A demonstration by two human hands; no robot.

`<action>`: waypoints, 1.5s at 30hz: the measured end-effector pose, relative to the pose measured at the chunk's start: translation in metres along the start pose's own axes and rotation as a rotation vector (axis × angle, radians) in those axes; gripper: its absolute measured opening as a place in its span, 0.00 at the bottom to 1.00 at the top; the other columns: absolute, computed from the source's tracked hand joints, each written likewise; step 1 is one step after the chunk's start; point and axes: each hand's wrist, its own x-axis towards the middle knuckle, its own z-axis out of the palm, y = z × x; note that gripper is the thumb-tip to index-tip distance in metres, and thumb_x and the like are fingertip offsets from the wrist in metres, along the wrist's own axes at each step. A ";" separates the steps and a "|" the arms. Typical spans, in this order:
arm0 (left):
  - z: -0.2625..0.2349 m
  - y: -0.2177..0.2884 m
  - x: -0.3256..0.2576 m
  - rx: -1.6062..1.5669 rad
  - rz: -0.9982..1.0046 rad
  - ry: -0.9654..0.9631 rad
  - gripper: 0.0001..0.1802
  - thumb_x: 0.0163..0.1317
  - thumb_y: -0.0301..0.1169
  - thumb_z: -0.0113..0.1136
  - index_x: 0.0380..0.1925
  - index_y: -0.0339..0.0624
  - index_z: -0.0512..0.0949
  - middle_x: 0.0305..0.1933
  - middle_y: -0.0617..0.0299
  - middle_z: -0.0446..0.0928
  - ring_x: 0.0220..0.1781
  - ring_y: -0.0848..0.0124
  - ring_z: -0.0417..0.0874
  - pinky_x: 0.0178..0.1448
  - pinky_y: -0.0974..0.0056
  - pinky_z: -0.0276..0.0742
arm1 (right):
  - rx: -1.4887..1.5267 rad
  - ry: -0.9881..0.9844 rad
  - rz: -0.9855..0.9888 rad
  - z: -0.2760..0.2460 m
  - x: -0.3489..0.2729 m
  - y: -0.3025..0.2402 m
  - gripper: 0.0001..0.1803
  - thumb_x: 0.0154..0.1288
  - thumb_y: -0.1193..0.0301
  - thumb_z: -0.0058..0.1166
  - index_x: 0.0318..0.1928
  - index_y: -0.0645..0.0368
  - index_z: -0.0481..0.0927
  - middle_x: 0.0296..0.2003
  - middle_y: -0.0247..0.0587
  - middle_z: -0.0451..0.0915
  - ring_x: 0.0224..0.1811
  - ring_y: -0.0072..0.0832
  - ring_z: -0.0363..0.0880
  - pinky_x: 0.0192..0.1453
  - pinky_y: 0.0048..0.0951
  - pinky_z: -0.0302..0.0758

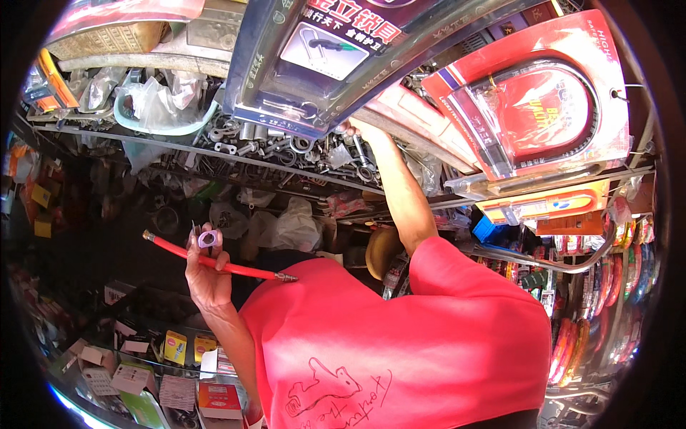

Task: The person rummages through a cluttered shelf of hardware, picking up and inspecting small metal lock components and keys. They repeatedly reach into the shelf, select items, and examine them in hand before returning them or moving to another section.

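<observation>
— Left hand point(207, 275)?
— Closed around a red hose point(214, 262), small purple-white ring point(208, 239) pinched at fingertips, above the glass counter point(107, 357).
— Right hand point(357, 129)?
— Raised to the hardware shelf point(286, 154), behind hanging lock packages point(336, 50); grip impossible to tell.

a person in a red t-shirt point(400, 336) stands with arms raised among crowded hardware shelves. the left hand point(206, 272) grips a red hose point(214, 261) with metal ends, lying across the fingers, and pinches a small purple roll point(208, 239) near the thumb. the right hand point(355, 129) reaches up to a shelf of metal fittings point(286, 146), partly hidden behind a blue blister pack point(336, 50). a red packaged lock point(536, 107) hangs to the right. small boxes point(153, 368) sit below.
</observation>
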 end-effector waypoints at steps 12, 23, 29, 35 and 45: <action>0.041 -0.008 0.002 0.126 -0.098 -0.077 0.14 0.60 0.27 0.52 0.47 0.41 0.71 0.48 0.54 0.75 0.46 0.63 0.79 0.22 0.75 0.62 | 0.574 -0.091 -0.025 0.019 -0.057 -0.017 0.09 0.64 0.65 0.48 0.36 0.57 0.74 0.28 0.34 0.74 0.23 0.20 0.70 0.24 0.19 0.67; 0.106 -0.008 -0.013 0.519 0.052 0.008 0.14 0.54 0.23 0.56 0.43 0.38 0.72 0.41 0.52 0.78 0.28 0.81 0.74 0.18 0.78 0.56 | 0.403 -0.581 0.009 0.155 -0.160 -0.113 0.11 0.66 0.67 0.45 0.38 0.64 0.73 0.26 0.34 0.74 0.18 0.18 0.68 0.21 0.17 0.65; 0.129 -0.008 -0.029 0.476 0.030 -0.127 0.13 0.59 0.24 0.54 0.45 0.36 0.71 0.41 0.52 0.78 0.38 0.73 0.80 0.16 0.79 0.56 | 0.037 -0.552 -0.180 0.155 -0.172 -0.155 0.11 0.68 0.69 0.42 0.37 0.65 0.73 0.26 0.37 0.75 0.18 0.16 0.69 0.22 0.17 0.66; 0.133 -0.006 -0.034 0.389 0.024 -0.128 0.14 0.57 0.22 0.57 0.44 0.37 0.72 0.41 0.53 0.77 0.29 0.81 0.74 0.17 0.80 0.54 | -0.142 -0.520 -0.344 0.158 -0.176 -0.171 0.12 0.68 0.66 0.42 0.36 0.63 0.73 0.23 0.34 0.73 0.18 0.18 0.71 0.20 0.20 0.66; 0.130 -0.010 -0.033 0.382 0.050 -0.043 0.11 0.54 0.21 0.59 0.39 0.38 0.73 0.32 0.65 0.75 0.21 0.86 0.65 0.16 0.80 0.51 | 0.018 -0.552 -0.309 0.183 -0.185 -0.170 0.13 0.58 0.73 0.57 0.42 0.64 0.74 0.33 0.33 0.76 0.34 0.16 0.73 0.35 0.19 0.71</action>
